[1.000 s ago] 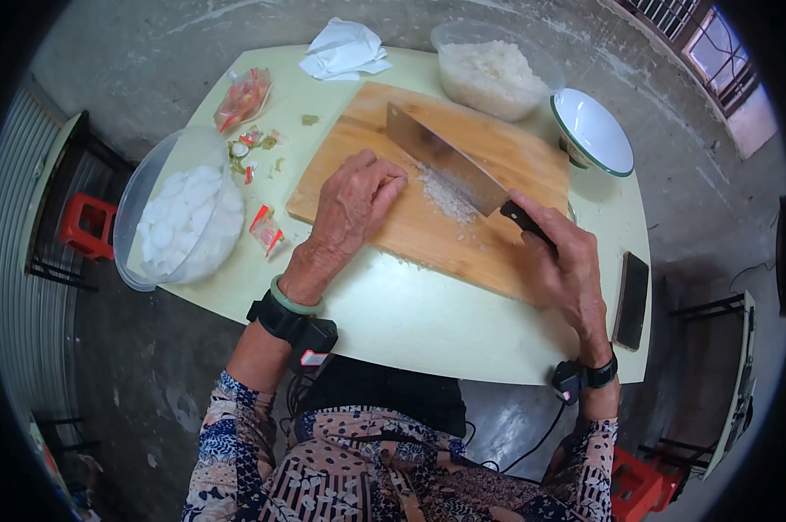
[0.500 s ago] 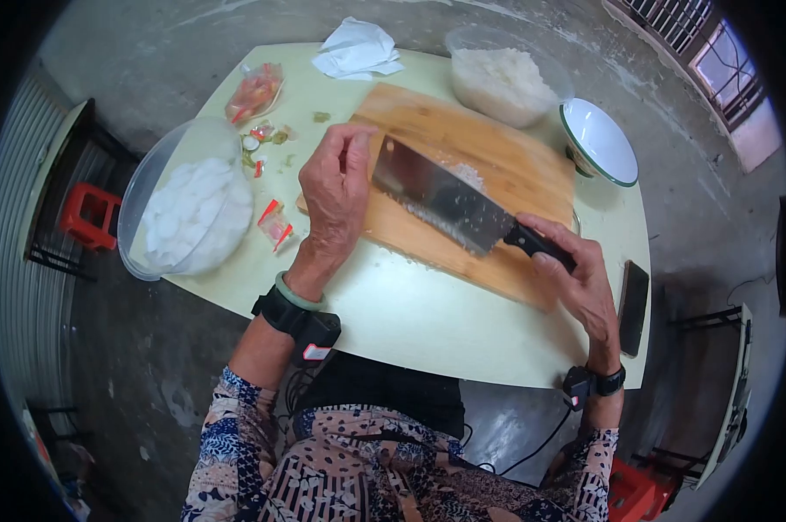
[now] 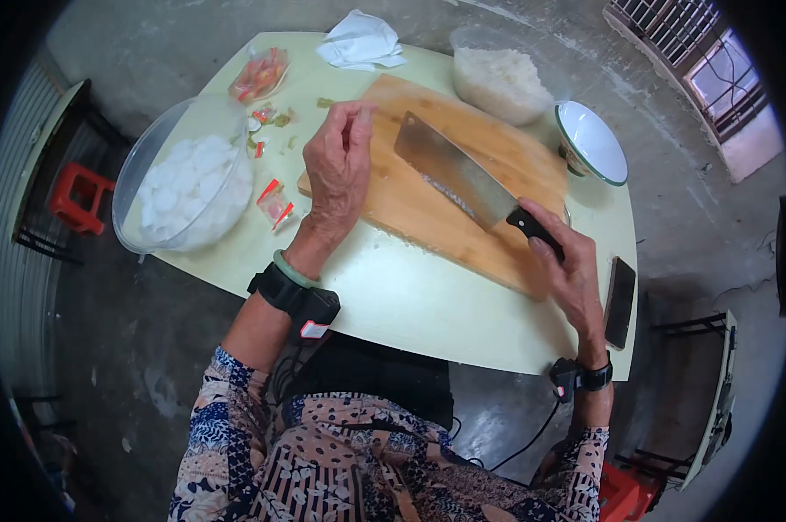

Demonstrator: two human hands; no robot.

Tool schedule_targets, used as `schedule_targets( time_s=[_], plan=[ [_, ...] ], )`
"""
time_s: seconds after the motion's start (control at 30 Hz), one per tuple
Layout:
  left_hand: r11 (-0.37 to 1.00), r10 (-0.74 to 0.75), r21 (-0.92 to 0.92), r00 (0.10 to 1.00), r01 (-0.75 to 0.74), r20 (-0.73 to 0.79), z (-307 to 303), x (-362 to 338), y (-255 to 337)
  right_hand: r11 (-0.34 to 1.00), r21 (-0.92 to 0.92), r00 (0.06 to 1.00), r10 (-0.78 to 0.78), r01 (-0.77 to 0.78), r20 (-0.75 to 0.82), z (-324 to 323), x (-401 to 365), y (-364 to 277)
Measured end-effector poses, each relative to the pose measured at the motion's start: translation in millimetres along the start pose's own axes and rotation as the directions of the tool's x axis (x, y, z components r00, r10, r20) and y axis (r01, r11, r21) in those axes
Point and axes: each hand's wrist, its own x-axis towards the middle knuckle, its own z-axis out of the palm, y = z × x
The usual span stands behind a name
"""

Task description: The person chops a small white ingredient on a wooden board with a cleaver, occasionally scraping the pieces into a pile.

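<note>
My right hand [image 3: 569, 261] is wrapped round the black handle of a cleaver [image 3: 454, 170]. Its broad blade lies slanted over the wooden cutting board [image 3: 393, 209]. Chopped white bits [image 3: 449, 193] show along the blade's near edge, and any beneath the blade are hidden. At the board's left side, my left hand [image 3: 339, 157] is raised, apart from the blade, with fingers curled and thumb pressed against them. Whether anything is between those fingers cannot be seen.
To the left stands a clear bowl of white pieces [image 3: 188, 187], near torn wrappers [image 3: 275, 205] and a bag of red-wrapped items [image 3: 260, 74]. Behind the board are white paper [image 3: 360, 39] and a tub of white shreds [image 3: 500, 83]. An enamel bowl [image 3: 595, 143] and a phone [image 3: 620, 303] are on the right.
The cleaver has shifted right and away from me, its blade now covering the small white pile that showed behind it. My left hand has hardly moved. The view has shifted slightly.
</note>
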Motion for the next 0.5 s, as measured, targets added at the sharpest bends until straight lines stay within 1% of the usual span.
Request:
schedule_targets(
  time_s=[0.03, 0.1, 0.13, 0.17, 0.2, 0.23, 0.3, 0.33, 0.4, 0.43, 0.47, 0.5],
  plan=[
    [1.0, 0.004, -0.008, 1.0, -0.004, -0.003, 0.4, 0.1, -1.3, 0.996, -0.076, 0.999, -0.042, 0.042, 0.002, 1.3, 0.4, 2.0],
    [1.0, 0.012, 0.022, 0.999, -0.013, 0.03, 2.1, -0.8, -3.9, 0.992, -0.122, 0.999, -0.032, 0.029, -0.025, -0.1, -0.7, 0.1],
    [1.0, 0.017, 0.014, 1.0, -0.017, 0.019, 3.5, -0.2, -5.5, 0.994, -0.11, 0.996, -0.027, 0.017, -0.087, 0.2, 0.1, -1.5],
    [0.998, 0.034, 0.045, 0.998, -0.036, 0.053, 4.1, -0.6, -7.5, 0.996, -0.094, 0.989, -0.019, 0.005, -0.146, 1.7, 0.3, -2.8],
    [0.996, 0.047, 0.076, 0.995, -0.054, 0.089, 4.3, -1.3, -10.9, 0.987, -0.147, 0.977, -0.086, 0.057, -0.195, 4.7, -0.2, -3.4],
    [0.996, 0.048, 0.073, 0.995, -0.054, 0.083, 5.7, -2.7, -15.5, 0.986, -0.152, 0.977, -0.09, 0.061, -0.193, 7.7, -1.4, -4.1],
    [0.963, 0.166, 0.193, 0.977, -0.19, 0.131, 8.2, -2.9, -19.6, 0.977, -0.199, 0.981, -0.105, 0.072, -0.164, 12.2, -3.2, -4.3],
    [0.964, 0.169, 0.185, 0.977, -0.191, 0.127, 8.8, -3.1, -19.3, 0.972, -0.227, 0.989, -0.084, 0.055, -0.12, 12.7, -3.4, -2.2],
    [0.95, 0.163, 0.236, 0.969, -0.205, 0.185, 8.9, -5.6, -19.9, 0.969, -0.243, 0.988, -0.074, 0.04, -0.133, 13.1, -6.2, -12.1],
    [0.952, 0.163, 0.231, 0.971, -0.202, 0.177, 8.9, -5.2, -20.9, 0.968, -0.25, 0.988, -0.064, 0.026, -0.143, 14.0, -6.0, -16.5],
    [0.947, 0.184, 0.23, 0.965, -0.225, 0.189, 9.3, -6.6, -21.6, 0.962, -0.265, 0.977, -0.113, 0.063, -0.179, 15.4, -6.6, -16.2],
    [0.94, 0.207, 0.231, 0.957, -0.252, 0.201, 9.1, -6.4, -21.3, 0.96, -0.271, 0.977, -0.116, 0.065, -0.178, 18.1, -6.0, -14.7]
  ],
)
